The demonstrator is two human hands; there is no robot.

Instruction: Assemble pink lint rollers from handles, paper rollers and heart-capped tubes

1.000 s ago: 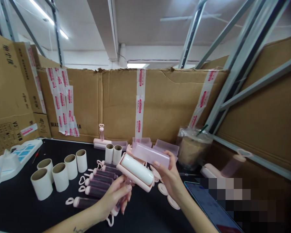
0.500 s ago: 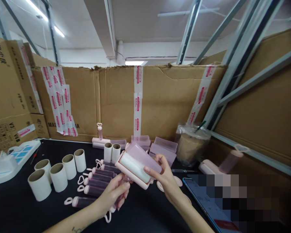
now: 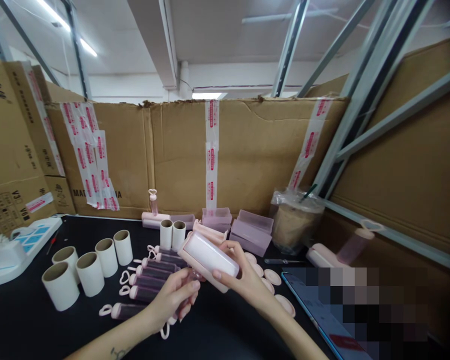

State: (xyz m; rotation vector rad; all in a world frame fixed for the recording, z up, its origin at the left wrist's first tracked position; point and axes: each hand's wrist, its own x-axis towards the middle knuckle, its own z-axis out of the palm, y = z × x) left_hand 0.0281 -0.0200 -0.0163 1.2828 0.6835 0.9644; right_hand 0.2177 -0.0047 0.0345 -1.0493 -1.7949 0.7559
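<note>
A pink lint roller (image 3: 198, 262) with a white roll inside is held at mid-frame above the dark table. A translucent cover (image 3: 219, 252) now lies over the roll. My left hand (image 3: 180, 294) is closed around the roller's handle, most of which its fingers hide. My right hand (image 3: 242, 272) grips the cover from the right, thumb on the near side and fingers behind. Several purple translucent handles (image 3: 153, 282) with pink loop ends lie beside and partly behind my left hand. Just behind the roller is a pink roller frame (image 3: 212, 232).
White paper rolls (image 3: 90, 273) stand at left, near a power strip (image 3: 37, 245). Translucent covers (image 3: 251, 235) lie at the back. Pink discs (image 3: 273, 276), a phone (image 3: 315, 320), a bagged cup (image 3: 296, 220) and another lint roller (image 3: 330, 257) are at right. Cardboard (image 3: 180, 150) walls the back.
My right hand has brought the cover down from a tilted position onto the roller, over the white roll. My left hand has stayed nearly still on the handle.
</note>
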